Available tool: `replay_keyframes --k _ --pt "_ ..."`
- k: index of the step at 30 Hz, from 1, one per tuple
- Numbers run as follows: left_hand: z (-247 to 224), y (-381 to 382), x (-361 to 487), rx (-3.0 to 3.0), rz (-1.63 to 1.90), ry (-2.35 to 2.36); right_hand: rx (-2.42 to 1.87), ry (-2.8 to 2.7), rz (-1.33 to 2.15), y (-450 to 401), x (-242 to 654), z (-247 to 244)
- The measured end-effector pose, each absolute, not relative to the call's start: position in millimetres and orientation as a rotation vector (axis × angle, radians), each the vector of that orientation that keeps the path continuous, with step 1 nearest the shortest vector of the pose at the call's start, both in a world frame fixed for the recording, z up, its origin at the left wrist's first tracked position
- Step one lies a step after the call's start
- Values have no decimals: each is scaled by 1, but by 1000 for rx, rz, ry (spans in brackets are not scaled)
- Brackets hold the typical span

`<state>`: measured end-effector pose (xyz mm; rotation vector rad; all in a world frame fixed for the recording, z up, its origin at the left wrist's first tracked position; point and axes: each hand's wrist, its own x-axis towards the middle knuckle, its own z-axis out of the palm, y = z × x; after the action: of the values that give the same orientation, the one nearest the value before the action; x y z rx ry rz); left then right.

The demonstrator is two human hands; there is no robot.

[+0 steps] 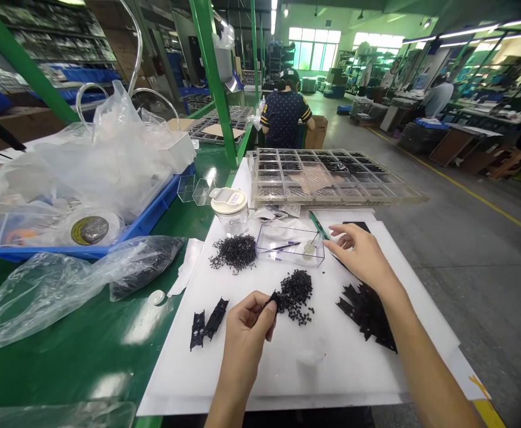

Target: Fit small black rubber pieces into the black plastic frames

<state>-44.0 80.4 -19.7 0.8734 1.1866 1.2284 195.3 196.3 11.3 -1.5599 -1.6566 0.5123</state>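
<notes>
My left hand (253, 318) is closed, pinching a small dark plate (273, 299) between thumb and fingers. Right beside it lies a heap of tiny black parts (296, 290). My right hand (359, 252) is farther back, its thumb and fingers apart around the near end of a slim green tool (318, 224). That tool leans by a clear plastic box (289, 252), which has a dark thin stick in it. Two black plates (207, 322) rest to the left of my left hand. Under my right forearm lies a pile of similar black plates (362, 315).
Behind the heap are a mound of black wire-like pieces (236, 252) and a lidded clear cup (230, 208). A divided clear tray (327, 178) stands at the back. Plastic bags fill a blue bin (153, 217) on the left. Farther off, a person (287, 116) faces away.
</notes>
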Motion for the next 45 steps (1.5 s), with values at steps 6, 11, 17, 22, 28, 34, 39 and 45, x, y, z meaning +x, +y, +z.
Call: replay_keyframes --k 6,11,17,22,28,34,39,45 --pt "-22 101 -38 859 1198 1143 -1510 -1703 542 215 185 1" --pt "-25 113 -30 808 1135 1121 -1401 -1681 563 219 180 -5" --pt "-30 120 -27 738 1100 1113 -1280 -1423 534 211 194 1" --pt "-30 121 -27 694 1074 1099 -966 -1203 826 195 188 7" --pt "-30 122 -27 676 1066 1097 -895 -1236 1151 180 162 5" --pt "-28 122 -27 682 1059 1102 -944 -1285 1162 178 159 6" --pt "-30 122 -27 683 1067 1107 -936 -1273 1182 178 159 5" --pt "-31 122 -28 676 1071 1113 -913 -1240 1185 178 163 6"
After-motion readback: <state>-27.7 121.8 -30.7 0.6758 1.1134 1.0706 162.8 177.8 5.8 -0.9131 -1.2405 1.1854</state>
